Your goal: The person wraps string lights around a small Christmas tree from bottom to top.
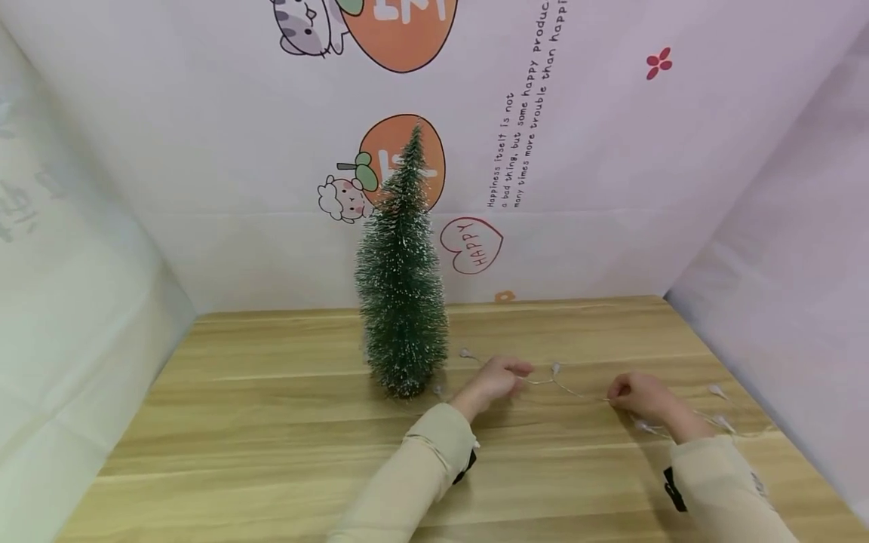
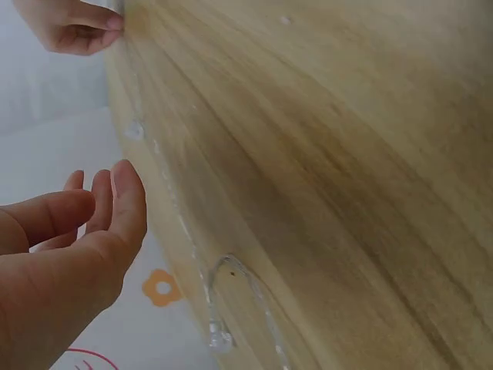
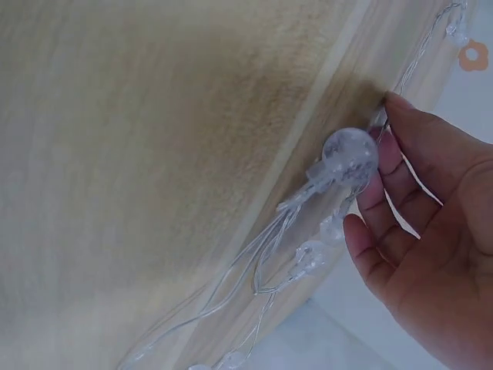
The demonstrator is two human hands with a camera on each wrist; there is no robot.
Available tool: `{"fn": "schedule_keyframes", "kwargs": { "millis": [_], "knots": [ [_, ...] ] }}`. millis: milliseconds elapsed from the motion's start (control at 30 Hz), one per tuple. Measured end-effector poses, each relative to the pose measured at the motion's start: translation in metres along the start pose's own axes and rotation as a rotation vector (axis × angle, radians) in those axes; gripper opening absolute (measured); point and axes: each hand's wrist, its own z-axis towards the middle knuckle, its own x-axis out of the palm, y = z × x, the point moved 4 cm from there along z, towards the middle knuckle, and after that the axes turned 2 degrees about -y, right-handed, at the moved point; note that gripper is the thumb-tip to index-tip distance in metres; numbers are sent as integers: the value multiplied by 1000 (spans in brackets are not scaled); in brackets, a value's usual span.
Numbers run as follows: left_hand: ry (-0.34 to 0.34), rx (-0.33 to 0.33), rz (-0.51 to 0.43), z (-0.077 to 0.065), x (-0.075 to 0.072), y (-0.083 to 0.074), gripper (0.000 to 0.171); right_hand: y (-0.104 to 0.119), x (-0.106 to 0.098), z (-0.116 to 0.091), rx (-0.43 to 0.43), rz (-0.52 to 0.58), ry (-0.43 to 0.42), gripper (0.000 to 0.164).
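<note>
A string of clear bulb lights (image 1: 556, 369) on thin transparent wire runs across the wooden table to the right of a small green Christmas tree (image 1: 403, 302). My right hand (image 1: 643, 397) pinches the wire between thumb and fingertips. In the right wrist view, a round clear bulb (image 3: 350, 156) sits beside those fingers, with more bulbs and wire trailing below. My left hand (image 1: 498, 378) hovers along the wire nearer the tree. Seen from the left wrist, its fingers are loosely bent with nothing between them, and the wire (image 2: 181, 220) passes beyond them.
The tree stands upright on the wooden table (image 1: 237, 392), its white-flecked bristles close to the left hand. A printed white backdrop (image 1: 577, 256) rises behind the table's far edge, and white cloth hangs on both sides. More bulbs (image 1: 717, 391) lie near the table's right edge.
</note>
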Motion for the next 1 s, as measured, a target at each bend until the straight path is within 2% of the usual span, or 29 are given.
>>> {"fn": "schedule_keyframes", "kwargs": {
  "millis": [100,200,300,400,567,667,767,867,1000],
  "knots": [
    [4,-14,-5,3,-3,4,49,3,2,0,-15,-8,10,6],
    [-4,-59,-42,5,-7,11,45,6,4,0,-22,23,11,7],
    [-30,-132,-136,6,-13,18,40,10,3,1,-46,111,6,10],
    [-24,-171,-193,5,-17,23,46,16,-4,3,-93,234,-38,16],
    [35,-155,-185,2,-20,22,55,27,-24,3,-148,362,-120,27],
    [48,-146,-150,1,-21,19,55,34,-33,4,-107,404,-114,32],
    [66,-120,-128,1,-20,11,55,42,-40,6,-39,448,-86,40],
    [72,-78,-136,0,-19,-4,53,52,-47,6,13,471,-66,47],
    [71,12,-127,-5,-16,-35,48,69,-55,6,1,468,-55,48]
  ]
}}
